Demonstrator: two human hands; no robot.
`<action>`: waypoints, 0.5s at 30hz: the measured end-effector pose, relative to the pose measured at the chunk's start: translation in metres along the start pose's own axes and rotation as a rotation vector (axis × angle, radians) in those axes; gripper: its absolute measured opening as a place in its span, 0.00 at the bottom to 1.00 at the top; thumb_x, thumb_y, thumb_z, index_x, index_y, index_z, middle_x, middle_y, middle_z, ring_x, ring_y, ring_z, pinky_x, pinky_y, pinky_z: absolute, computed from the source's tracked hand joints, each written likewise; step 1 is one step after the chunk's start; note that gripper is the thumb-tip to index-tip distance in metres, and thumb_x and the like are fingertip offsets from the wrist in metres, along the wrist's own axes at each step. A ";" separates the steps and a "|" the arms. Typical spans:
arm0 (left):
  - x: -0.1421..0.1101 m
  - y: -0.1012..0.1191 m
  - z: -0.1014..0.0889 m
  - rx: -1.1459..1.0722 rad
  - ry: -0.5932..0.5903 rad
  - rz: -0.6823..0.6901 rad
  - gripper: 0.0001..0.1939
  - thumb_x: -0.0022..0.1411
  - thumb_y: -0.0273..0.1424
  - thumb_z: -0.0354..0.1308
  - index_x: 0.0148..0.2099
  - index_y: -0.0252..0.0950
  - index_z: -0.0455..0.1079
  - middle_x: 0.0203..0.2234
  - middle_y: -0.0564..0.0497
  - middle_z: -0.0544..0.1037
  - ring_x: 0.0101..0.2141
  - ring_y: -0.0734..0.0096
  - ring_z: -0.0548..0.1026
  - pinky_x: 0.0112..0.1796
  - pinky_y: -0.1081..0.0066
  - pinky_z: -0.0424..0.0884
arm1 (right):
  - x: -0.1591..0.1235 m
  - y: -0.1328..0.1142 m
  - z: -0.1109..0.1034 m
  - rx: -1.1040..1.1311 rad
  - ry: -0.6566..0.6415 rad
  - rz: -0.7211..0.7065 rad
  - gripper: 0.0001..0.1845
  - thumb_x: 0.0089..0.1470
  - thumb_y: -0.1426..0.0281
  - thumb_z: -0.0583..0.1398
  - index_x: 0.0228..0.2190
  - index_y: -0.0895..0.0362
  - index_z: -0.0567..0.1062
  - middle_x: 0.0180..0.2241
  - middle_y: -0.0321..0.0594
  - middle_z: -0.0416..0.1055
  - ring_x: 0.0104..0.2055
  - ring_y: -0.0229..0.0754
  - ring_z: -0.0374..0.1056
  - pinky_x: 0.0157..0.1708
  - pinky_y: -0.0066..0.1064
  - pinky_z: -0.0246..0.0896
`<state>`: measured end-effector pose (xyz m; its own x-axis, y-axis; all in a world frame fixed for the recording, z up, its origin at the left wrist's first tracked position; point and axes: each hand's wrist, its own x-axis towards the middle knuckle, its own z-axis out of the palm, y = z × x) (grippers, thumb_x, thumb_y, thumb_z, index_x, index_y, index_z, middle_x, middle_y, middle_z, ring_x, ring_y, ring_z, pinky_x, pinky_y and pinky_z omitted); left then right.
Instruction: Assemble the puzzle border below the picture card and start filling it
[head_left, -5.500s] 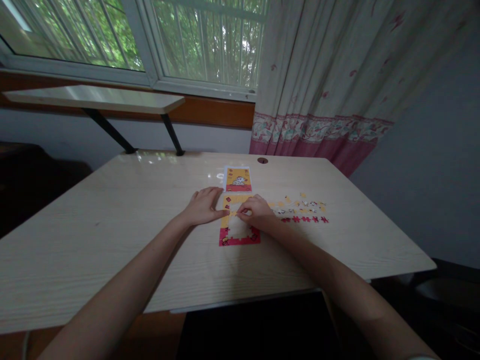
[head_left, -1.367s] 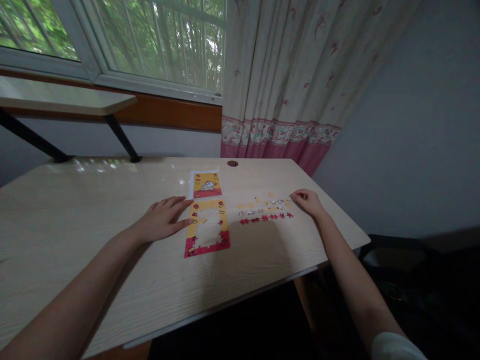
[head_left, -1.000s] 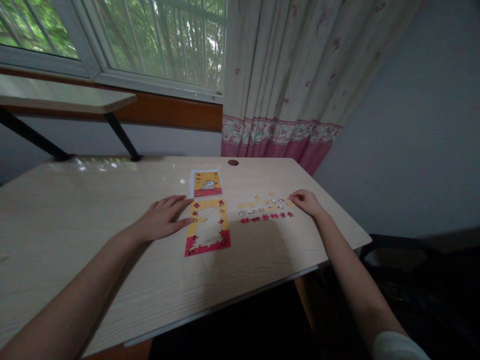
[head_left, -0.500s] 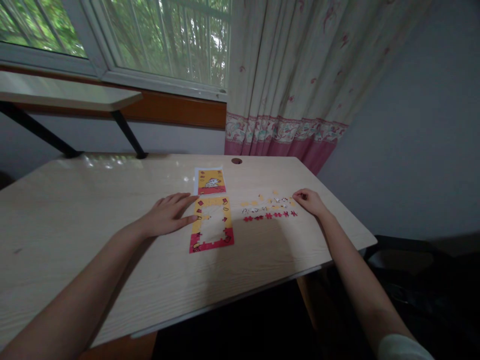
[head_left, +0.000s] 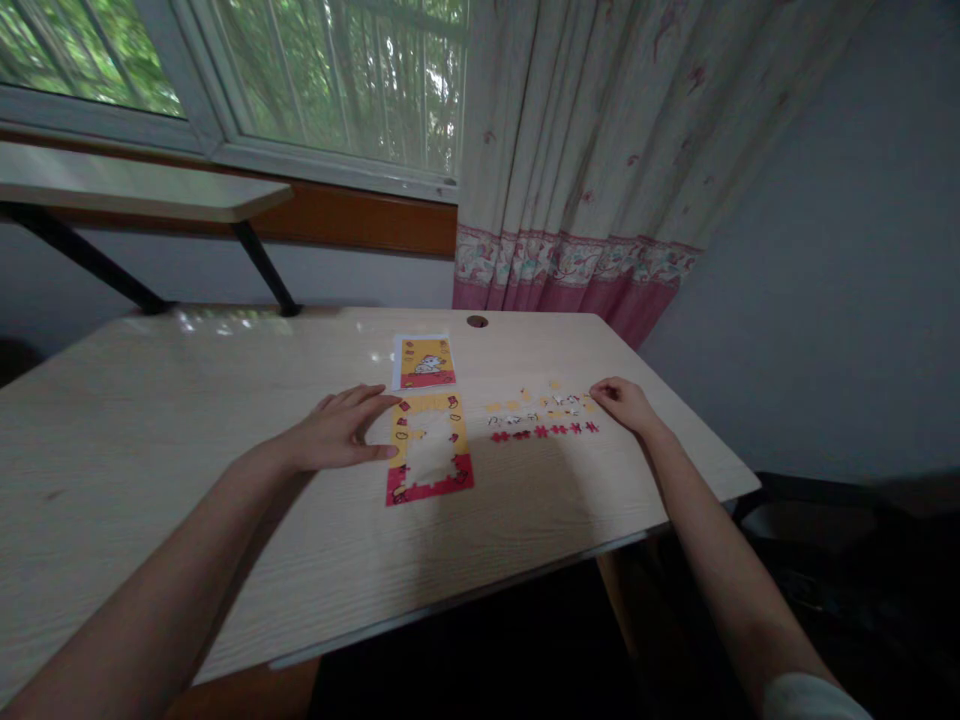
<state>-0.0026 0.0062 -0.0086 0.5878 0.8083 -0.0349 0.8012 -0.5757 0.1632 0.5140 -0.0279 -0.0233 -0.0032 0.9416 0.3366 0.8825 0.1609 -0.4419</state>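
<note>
My left hand rests at the left side of a jigsaw puzzle, thumb and fingers spread apart at its edge. The puzzle's yellow and red border is joined together around a bare middle, with a little yellow bit jutting in at the left. Rows of loose puzzle pieces, red, yellow and white, lie to its right. At the right end of these rows, my right hand has thumb and forefinger pinched on a small puzzle piece, mostly hidden by the fingertips. Above the puzzle lies a picture card showing a white animal.
The wooden desk has a round cable hole at its back edge. A raised shelf on black legs stands at the back left. Behind are a window and a curtain. A dark chair is at the right.
The view has shifted slightly, moving everything a little to the right. My left thumb has drawn back a little from the puzzle's inside toward its left edge. My right hand stays at the pieces.
</note>
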 end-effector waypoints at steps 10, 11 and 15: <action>0.002 -0.006 0.004 -0.008 0.021 0.008 0.47 0.50 0.61 0.51 0.64 0.38 0.58 0.63 0.37 0.57 0.61 0.39 0.55 0.56 0.48 0.55 | -0.001 0.004 -0.001 -0.001 0.064 -0.005 0.17 0.51 0.57 0.58 0.30 0.58 0.78 0.28 0.43 0.74 0.27 0.41 0.66 0.30 0.32 0.61; 0.001 -0.005 0.003 -0.009 0.023 0.005 0.47 0.50 0.61 0.50 0.64 0.37 0.58 0.63 0.37 0.57 0.61 0.40 0.55 0.56 0.48 0.55 | -0.001 0.005 -0.001 0.002 0.066 -0.003 0.17 0.51 0.57 0.58 0.30 0.58 0.78 0.27 0.43 0.74 0.27 0.41 0.66 0.30 0.32 0.61; 0.001 -0.003 0.001 -0.011 0.011 -0.002 0.47 0.50 0.62 0.49 0.64 0.36 0.58 0.63 0.35 0.57 0.61 0.42 0.56 0.56 0.49 0.55 | -0.001 0.005 0.001 0.013 0.060 -0.001 0.17 0.50 0.57 0.58 0.29 0.58 0.77 0.26 0.42 0.73 0.26 0.40 0.65 0.29 0.32 0.60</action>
<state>-0.0043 0.0086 -0.0101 0.5847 0.8109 -0.0244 0.8013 -0.5726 0.1736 0.5185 -0.0274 -0.0264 0.0246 0.9221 0.3861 0.8764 0.1659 -0.4521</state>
